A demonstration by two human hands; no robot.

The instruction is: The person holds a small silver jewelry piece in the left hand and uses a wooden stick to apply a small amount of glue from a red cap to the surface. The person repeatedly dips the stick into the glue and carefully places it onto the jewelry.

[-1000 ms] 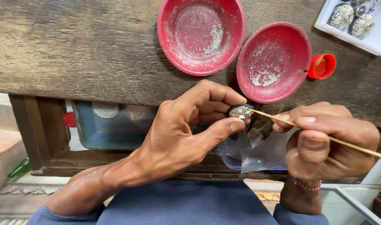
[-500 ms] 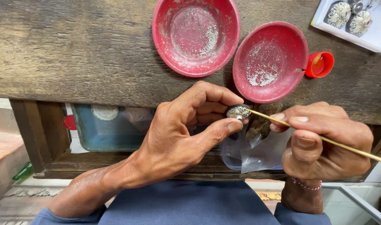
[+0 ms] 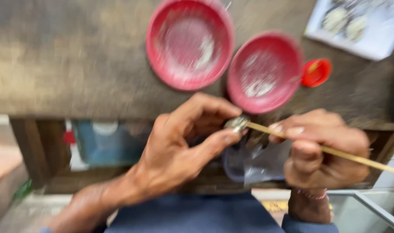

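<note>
Frame is motion-blurred; fine detail lost.

Nearest: the left hand (image 3: 179, 151), forearm coming up from lower left, pinches a small silvery piece (image 3: 236, 124) between thumb and curled fingertips. The piece sits at the hand's upper right tip, held off the bench, just in front of the bench edge.

Right hand (image 3: 322, 151) is closed around a thin wooden stick (image 3: 335, 152), pen-fashion. The stick's tip touches the silvery piece; its long end runs past the right hand toward the right border.

Between and just below the two hands hangs a clear plastic bag (image 3: 253, 162), crumpled, touching or nearly touching both; contents not readable.

Beyond the hands: the worn wooden bench (image 3: 76, 73), its front edge running just behind the knuckles. Left of the left hand the bench top is open.

Farther: two red bowls, the larger (image 3: 189, 43) above the left hand, the smaller (image 3: 265, 71) above the gap between the hands, rims nearly meeting. Both hold pale dust. A small red cap (image 3: 316, 72) sits just right of the smaller bowl. A white tray (image 3: 378, 39) lies at far right, well apart from the hands.
</note>
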